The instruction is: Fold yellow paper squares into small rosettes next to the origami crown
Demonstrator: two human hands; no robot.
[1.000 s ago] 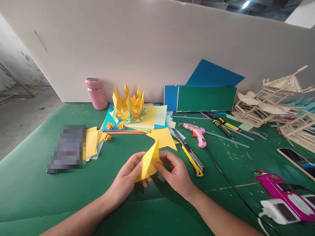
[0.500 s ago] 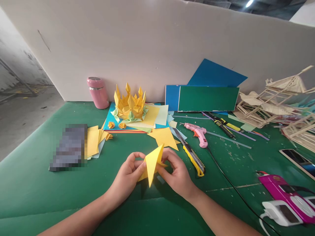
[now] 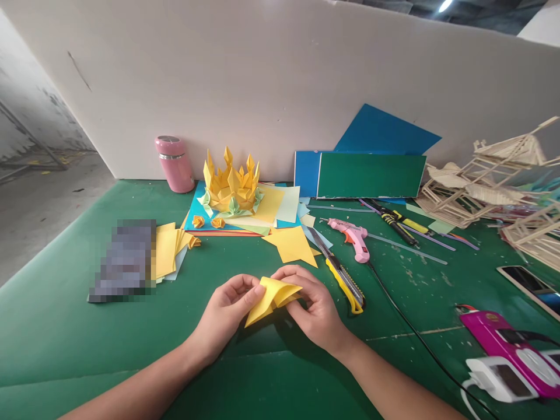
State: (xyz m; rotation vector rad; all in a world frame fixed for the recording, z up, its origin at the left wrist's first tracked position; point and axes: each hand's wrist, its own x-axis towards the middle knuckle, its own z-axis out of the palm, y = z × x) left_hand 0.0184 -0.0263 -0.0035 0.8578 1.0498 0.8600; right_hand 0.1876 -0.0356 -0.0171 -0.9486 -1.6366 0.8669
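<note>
A folded piece of yellow paper is held between my two hands above the green table. My left hand pinches its left side, the thumb lying on top. On the other side my right hand grips the paper from behind and beneath, so some of its fingers are hidden. One flap of the paper curves over toward the right. Just beyond my hands lies flat yellow paper with pointed corners. A yellow utility knife rests to the right of my right hand.
A folded paper crown stands on coloured sheets at the back, near a pink flask. Rightward lie a pink glue gun with its cord, a magenta power strip, a phone and wooden stick models.
The paper's tall upright flap has come down and now bends over to the right. My hands stay in nearly the same place, still on the paper.
</note>
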